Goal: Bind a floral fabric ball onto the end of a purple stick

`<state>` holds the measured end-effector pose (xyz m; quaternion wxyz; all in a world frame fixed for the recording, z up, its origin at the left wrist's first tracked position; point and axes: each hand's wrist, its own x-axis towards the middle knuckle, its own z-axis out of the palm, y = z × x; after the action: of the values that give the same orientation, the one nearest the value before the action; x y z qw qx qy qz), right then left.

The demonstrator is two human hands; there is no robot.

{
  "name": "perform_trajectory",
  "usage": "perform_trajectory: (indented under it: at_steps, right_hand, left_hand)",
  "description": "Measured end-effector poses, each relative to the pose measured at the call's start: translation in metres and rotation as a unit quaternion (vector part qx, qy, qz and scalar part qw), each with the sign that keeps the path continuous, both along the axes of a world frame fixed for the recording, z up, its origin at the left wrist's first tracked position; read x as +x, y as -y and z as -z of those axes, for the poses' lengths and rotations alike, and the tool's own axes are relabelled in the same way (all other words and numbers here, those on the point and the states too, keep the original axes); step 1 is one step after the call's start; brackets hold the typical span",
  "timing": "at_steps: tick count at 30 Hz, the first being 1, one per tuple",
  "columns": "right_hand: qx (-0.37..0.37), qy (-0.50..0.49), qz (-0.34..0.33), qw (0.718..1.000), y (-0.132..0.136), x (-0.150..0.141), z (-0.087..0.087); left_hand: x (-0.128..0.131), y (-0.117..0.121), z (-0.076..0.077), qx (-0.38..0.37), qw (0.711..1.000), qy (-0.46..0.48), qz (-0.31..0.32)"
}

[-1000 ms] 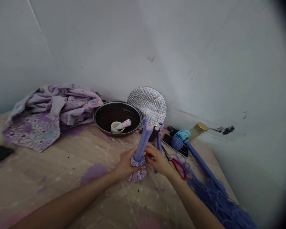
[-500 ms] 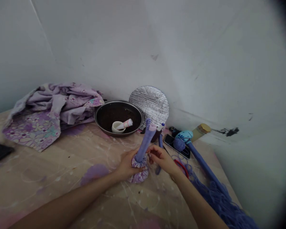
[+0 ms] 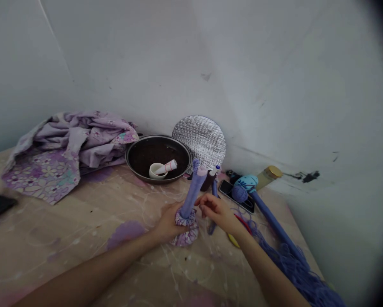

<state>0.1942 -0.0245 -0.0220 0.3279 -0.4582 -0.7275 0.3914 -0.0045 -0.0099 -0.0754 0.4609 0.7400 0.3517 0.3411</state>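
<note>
My left hand (image 3: 169, 222) is wrapped round the gathered floral fabric (image 3: 185, 218) at the lower end of a purple tube (image 3: 193, 192). The tube stands nearly upright, leaning a little to the right, with a pinkish top and a small purple curl beside it. Below my thumb the fabric puffs out toward the table. Just right of the tube is my right hand (image 3: 215, 211), its fingertips bent together in a pinch close to the fabric's upper edge. Whatever lies between those fingertips, if anything, is too small to make out.
Behind stand a dark pan (image 3: 140, 170) with a small white cup (image 3: 156, 171) and a silvery disc (image 3: 202, 140). Floral cloth (image 3: 60, 157) lies left. At right are scissors (image 3: 242, 222), purple yarn (image 3: 290, 264), a phone (image 3: 247, 204), a long purple rod (image 3: 271, 219) and a gold-lidded jar (image 3: 268, 175).
My right hand has drawn slightly away from the tube, and its forearm now covers more of the scissors. The left hand keeps its grip on the fabric. The view has shifted a little.
</note>
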Motion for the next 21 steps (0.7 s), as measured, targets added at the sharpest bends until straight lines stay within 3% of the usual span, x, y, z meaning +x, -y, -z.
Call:
perform_trajectory:
  at_steps: [11,21]
  right_hand:
    - [0.042,0.048,-0.039,0.997,-0.001,-0.020,-0.006]
    - [0.054,0.074,-0.001,0.996,-0.003,-0.002,-0.007]
  left_hand:
    - [0.001,0.000,-0.001,-0.007,1.000,0.028,0.005]
    - [0.000,0.002,-0.004,-0.025,1.000,0.010,-0.015]
